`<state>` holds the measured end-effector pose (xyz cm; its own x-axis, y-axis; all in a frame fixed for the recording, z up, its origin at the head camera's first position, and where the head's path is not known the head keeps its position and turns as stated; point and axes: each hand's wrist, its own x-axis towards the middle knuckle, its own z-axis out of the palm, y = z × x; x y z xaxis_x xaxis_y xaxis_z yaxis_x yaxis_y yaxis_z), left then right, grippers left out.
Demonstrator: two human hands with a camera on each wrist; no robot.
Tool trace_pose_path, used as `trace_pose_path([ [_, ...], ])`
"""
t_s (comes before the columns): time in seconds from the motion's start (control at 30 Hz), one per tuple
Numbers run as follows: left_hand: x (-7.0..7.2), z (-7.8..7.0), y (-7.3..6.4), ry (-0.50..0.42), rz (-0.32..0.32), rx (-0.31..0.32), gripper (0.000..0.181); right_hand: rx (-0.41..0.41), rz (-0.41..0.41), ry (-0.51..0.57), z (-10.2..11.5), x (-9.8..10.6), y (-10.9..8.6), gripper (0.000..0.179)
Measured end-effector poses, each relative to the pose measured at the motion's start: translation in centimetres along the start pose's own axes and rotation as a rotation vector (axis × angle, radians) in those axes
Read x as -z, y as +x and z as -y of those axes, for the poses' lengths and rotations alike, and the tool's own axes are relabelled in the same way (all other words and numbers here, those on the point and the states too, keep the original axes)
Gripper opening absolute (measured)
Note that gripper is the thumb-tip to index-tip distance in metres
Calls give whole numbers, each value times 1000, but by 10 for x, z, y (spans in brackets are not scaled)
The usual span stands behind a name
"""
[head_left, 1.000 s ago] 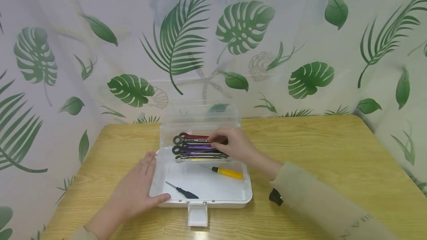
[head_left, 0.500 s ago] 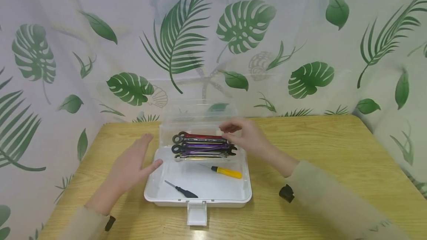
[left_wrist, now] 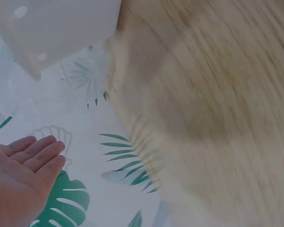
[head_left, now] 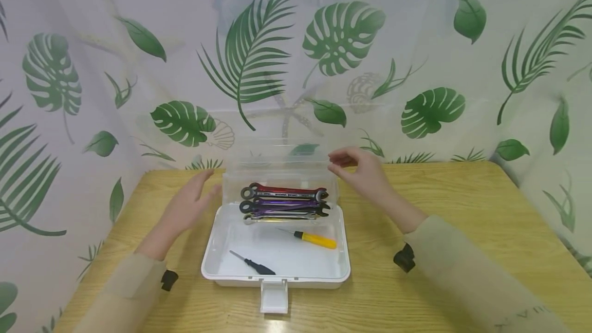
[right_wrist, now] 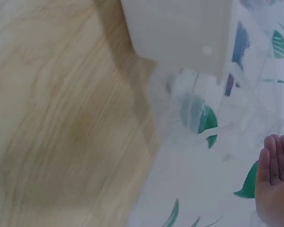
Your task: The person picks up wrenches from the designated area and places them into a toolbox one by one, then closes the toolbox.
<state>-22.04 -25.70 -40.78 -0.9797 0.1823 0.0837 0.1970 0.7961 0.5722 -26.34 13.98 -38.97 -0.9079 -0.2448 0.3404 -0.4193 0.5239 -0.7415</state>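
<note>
A white toolbox (head_left: 296, 263) stands with its clear plastic lid (head_left: 277, 158) raised. Across its back part lie several combination wrenches (head_left: 284, 194) with red, purple, black and silver finishes. In the bottom are a yellow-handled screwdriver (head_left: 319, 241) and a smaller black screwdriver (head_left: 260, 269). My left hand (head_left: 187, 204) hovers to the left of the lid, fingers extended. To the lid's right my right hand (head_left: 365, 176) is raised, fingers slightly bent. Neither hand holds anything. In the wrist views the left palm (left_wrist: 16, 177) and right palm (right_wrist: 277, 184) appear beside the box.
The toolbox rests on a wooden table (head_left: 444, 209). A white front latch (head_left: 274, 297) hangs down towards the near side. Behind the table is a leaf-patterned cloth (head_left: 370, 112). Dark wrist devices are visible near both sleeves.
My right hand has left the wrenches and moved up and right, beside the lid. My left hand has let go of the toolbox's left rim and moved up and back.
</note>
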Motion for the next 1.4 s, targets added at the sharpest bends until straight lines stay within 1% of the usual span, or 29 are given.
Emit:
trace_pose_path([
  [0.17, -8, 7, 11, -174, 15, 52, 69, -112, 25, 23, -17, -1, 2, 35],
  [0.33, -20, 15, 20, -281, 23, 127, 73, -219, 97, 14, -34, -6, -3, 52],
  [0.47, -28, 17, 26, -391, 54, 172, 76, -241, 154, -1, -43, -11, -5, 57],
  [0.57, -33, 16, 29, -482, 93, 237, 79, -276, 208, 19, -45, -15, -7, 64],
  [0.6, -34, 15, 30, -499, 103, 259, 81, -293, 225, 28, -44, -16, -8, 67],
  [0.67, -36, 12, 31, -529, 119, 308, 83, -336, 271, 79, -42, -18, -9, 73],
  [0.73, -37, 9, 32, -539, 126, 337, 85, -354, 308, 136, -41, -21, -10, 75],
  [0.83, -39, 5, 33, -517, 123, 349, 86, -360, 348, 215, -41, -24, -9, 75],
  [0.97, -40, 0, 33, -494, 122, 353, 89, -378, 353, 246, -41, -26, -9, 74],
  [1.1, -38, -5, 36, -513, 131, 400, 95, -395, 354, 255, -40, -26, -10, 74],
  [1.2, -37, -6, 38, -524, 139, 424, 97, -432, 352, 281, -38, -27, -9, 74],
  [1.33, -37, -5, 40, -536, 150, 421, 95, -492, 343, 326, -36, -28, -8, 75],
  [1.4, -36, -4, 40, -541, 151, 418, 95, -503, 340, 343, -35, -28, -7, 76],
])
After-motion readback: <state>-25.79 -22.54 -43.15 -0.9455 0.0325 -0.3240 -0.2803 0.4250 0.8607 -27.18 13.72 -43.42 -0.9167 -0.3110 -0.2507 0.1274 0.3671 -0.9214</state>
